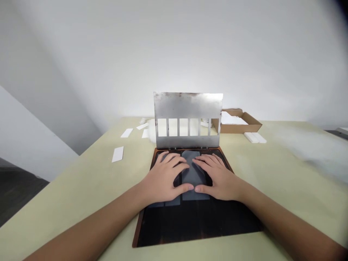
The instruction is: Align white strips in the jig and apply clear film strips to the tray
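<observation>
On black plate (195, 221): grey sheet (192, 174) under both hands
Left hand (163, 179): open, flat on sheet
Right hand (219, 179): open, flat, thumbs just apart
Behind plate: hinged steel stencil (187, 108), upright

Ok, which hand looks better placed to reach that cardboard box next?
Right, probably: the right hand rests on the grey sheet on the same side as the cardboard box, while the left hand lies farther off.

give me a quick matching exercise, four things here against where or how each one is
Things:
1. left hand
2. metal plate with slots
3. cardboard box
4. white strip

Places and states:
A. flat on the table, left of the plate
B. upright at the far edge of the black board
C. beyond the plate to the right, with white pieces in it
D. resting on dark grey sheets

Pairs: 1-D, 2-B, 3-C, 4-A
</observation>
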The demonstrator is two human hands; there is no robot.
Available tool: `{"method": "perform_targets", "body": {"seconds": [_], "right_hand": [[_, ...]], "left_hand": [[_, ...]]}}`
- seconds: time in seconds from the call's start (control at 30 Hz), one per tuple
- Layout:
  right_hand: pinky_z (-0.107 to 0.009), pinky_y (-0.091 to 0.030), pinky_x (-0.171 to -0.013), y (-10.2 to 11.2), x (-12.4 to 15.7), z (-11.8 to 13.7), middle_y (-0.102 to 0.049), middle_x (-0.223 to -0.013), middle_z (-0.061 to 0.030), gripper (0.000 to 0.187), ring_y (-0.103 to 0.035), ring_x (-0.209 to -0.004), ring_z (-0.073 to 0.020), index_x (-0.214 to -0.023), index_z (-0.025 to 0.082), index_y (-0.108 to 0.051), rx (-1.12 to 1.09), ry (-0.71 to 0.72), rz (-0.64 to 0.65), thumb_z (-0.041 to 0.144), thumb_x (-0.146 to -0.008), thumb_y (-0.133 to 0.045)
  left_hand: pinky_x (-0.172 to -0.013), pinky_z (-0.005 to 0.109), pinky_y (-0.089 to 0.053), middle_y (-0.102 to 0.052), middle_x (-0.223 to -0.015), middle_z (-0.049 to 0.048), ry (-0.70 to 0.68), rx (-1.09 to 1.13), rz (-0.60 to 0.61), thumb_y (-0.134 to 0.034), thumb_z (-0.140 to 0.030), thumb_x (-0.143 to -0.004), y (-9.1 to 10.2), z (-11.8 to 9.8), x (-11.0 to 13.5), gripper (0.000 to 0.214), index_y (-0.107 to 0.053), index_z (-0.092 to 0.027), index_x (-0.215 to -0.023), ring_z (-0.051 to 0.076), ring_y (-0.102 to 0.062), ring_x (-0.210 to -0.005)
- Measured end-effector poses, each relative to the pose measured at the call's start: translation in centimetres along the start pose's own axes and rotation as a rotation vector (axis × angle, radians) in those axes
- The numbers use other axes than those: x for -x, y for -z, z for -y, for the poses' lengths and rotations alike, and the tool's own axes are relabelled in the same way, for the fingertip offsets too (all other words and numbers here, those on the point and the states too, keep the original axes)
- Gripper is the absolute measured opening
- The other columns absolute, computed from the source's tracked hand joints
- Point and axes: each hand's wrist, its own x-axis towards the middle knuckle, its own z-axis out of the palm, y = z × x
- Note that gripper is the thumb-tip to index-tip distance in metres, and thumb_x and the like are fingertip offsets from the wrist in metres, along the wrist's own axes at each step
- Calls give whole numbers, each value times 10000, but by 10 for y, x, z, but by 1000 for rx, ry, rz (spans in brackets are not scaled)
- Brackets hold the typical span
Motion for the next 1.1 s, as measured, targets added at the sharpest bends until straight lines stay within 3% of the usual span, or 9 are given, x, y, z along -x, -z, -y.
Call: {"method": "perform_targets", "body": {"seconds": [0.1, 0.27, 0.5, 0.67, 0.83, 0.97, 1.1], "right_hand": [[-623, -89, -1294, -3, 0, -3, -328, -1692, -127, 1001, -231, -1574, -373, -1651, 232, -308, 3, -37, 106, 812, -879, -571], [-631, -83, -1292, 3, -7, -6, -195, -1745, -112, 1128, -16, -1619, -396, -1687, 227, -202, -28, -103, 233, 855, -830, -583], [-608, -33, -1297, 15, -11, -6, -111, -1763, -105, 1182, 44, -1619, -397, -1693, 223, -164, -66, -98, 342, 878, -804, -587], [-614, -58, -1295, 23, -5, -12, -166, -1750, -111, 1230, -19, -1613, -412, -1681, 236, -225, -119, -55, 345, 868, -731, -683], [-580, -264, -1247, 16, -4, -10, -424, -1590, -158, 979, -308, -1516, -390, -1551, 227, -482, -117, -20, 169, 823, -796, -662], [-593, -242, -1239, 9, -6, -9, -472, -1556, -147, 779, -328, -1492, -372, -1490, 241, -538, -81, 8, 70, 750, -904, -593], [-593, -247, -1225, 9, -7, -12, -534, -1536, -110, 679, -385, -1451, -357, -1440, 270, -577, -58, 42, 34, 713, -926, -598]], "left_hand": [[-1245, 660, -101, -600, -1461, 78, 10, 9, 20, -634, -688, -924, -4, -3, 1, 637, -599, -280, -1411, 392, -401, -1460], [-1243, 695, -64, -608, -1460, 77, 7, 16, 51, -637, -768, -880, -7, -1, -1, 710, -628, -299, -1414, 413, -383, -1477], [-1248, 682, -3, -606, -1457, 72, -23, 23, 95, -653, -824, -825, 3, 4, -4, 769, -639, -332, -1416, 413, -403, -1461], [-1242, 621, -76, -647, -1382, 62, -66, 21, 86, -656, -842, -806, 13, 1, -1, 746, -676, -339, -1358, 372, -463, -1395], [-1132, 560, -265, -669, -1311, 44, -46, -1, 27, -548, -679, -993, 13, 0, -2, 470, -678, -386, -1336, 314, -525, -1298], [-1180, 615, -170, -595, -1486, 56, -41, -23, -4, -477, -545, -1071, 6, 5, -3, 415, -632, -359, -1408, 345, -434, -1424], [-1193, 623, -156, -658, -1407, 37, -51, -40, -3, -484, -528, -1073, 3, 8, -1, 374, -673, -377, -1359, 346, -440, -1423]]}}
